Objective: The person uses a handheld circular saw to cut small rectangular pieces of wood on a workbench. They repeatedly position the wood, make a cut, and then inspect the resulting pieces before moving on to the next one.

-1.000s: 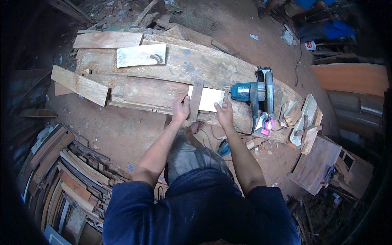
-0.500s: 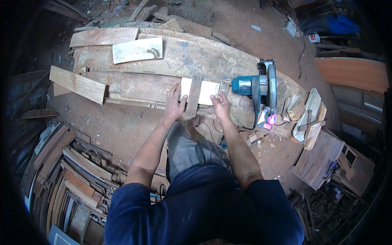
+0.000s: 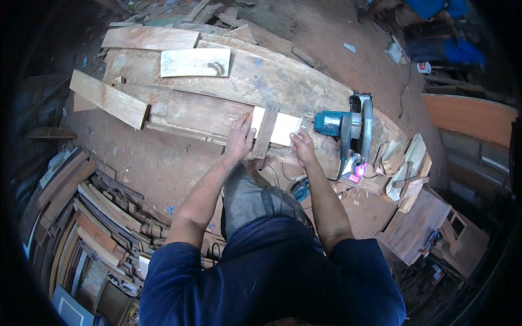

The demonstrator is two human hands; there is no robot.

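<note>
A pale rectangular board (image 3: 285, 127) lies near the bench's front edge, crossed by a brown wooden strip (image 3: 264, 133). My left hand (image 3: 239, 138) grips the board's left end, fingertips at its upper left corner. At the lower right corner, my right hand (image 3: 302, 142) has its thumb and fingers closed on the same board. Just right of it rests a teal circular saw (image 3: 331, 123) with a dark handle and cord. Beside the saw sits a small pink object (image 3: 359, 170), its kind unclear.
The plank-built bench (image 3: 299, 87) carries loose boards (image 3: 149, 38) and offcuts (image 3: 408, 168). Wood is piled at lower left (image 3: 103, 233); a second teal tool (image 3: 299, 190) lies below the bench. An orange panel (image 3: 467, 108) stands at right, and another person (image 3: 424, 11) is at top right.
Both hands and the pale board shift slightly within the view, along with the bench as the camera moves. The grip on the board stays much the same.
</note>
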